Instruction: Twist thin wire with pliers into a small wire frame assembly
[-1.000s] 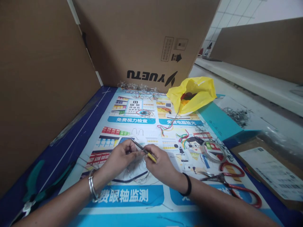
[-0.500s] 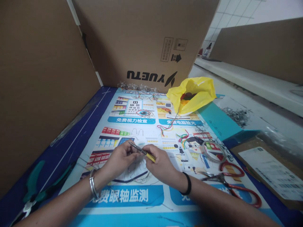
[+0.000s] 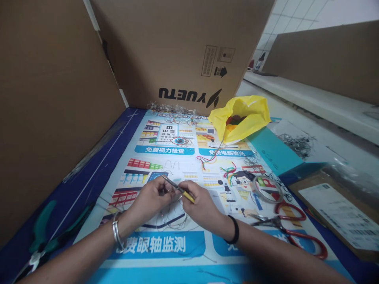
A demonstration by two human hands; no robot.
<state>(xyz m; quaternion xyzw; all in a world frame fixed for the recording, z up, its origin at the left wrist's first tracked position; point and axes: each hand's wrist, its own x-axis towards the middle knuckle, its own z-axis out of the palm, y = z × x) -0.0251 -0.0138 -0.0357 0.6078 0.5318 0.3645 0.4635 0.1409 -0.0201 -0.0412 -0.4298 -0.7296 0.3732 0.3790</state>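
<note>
My right hand (image 3: 199,199) is wrapped round a thin metal tool with a yellow handle (image 3: 188,196), whose tip points up and left. Close beside it, my left hand (image 3: 154,199) has its fingers pinched near the tool's shaft; what they hold is too small to name. Thin wires (image 3: 173,219) lie just below the hands on a printed poster sheet (image 3: 166,244). Both hands are low over the middle of the sheet.
Red-handled scissors (image 3: 276,223) and a clear tape roll (image 3: 268,189) lie right; green-handled pliers (image 3: 40,244) left. Behind are a yellow bag (image 3: 239,118), colored threads (image 3: 229,171) and wire clumps (image 3: 174,112). A blue box (image 3: 275,152) and cardboard walls (image 3: 177,47) stand around.
The fingers of my left hand have shifted slightly beside the tool. My right hand and its tool have barely moved.
</note>
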